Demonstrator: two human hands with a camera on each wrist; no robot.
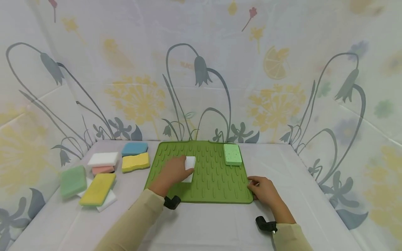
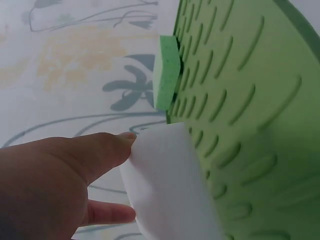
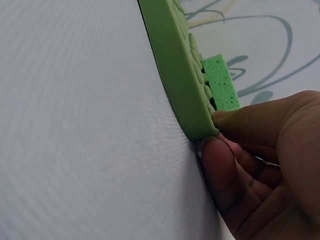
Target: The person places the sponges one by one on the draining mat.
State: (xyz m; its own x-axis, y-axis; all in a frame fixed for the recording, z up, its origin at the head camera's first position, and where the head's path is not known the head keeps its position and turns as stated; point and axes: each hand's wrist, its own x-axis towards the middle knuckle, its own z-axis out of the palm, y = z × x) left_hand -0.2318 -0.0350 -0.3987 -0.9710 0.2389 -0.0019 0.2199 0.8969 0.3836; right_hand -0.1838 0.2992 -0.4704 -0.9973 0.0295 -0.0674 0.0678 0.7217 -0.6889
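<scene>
left hand [image 1: 173,169] gripping a white sponge [image 1: 190,163] over a green mat [image 1: 216,186], left of its middle, right hand [image 1: 264,190] pinching the mat's near right edge, light-green sponge [image 1: 232,154] far right, other sponges [image 1: 98,190] left

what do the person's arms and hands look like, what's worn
The left hand and right hand are gloveless. The left sleeve and right sleeve are plain beige. A black left wrist device and similar right wrist device are worn beside the sleeve ends.
</scene>
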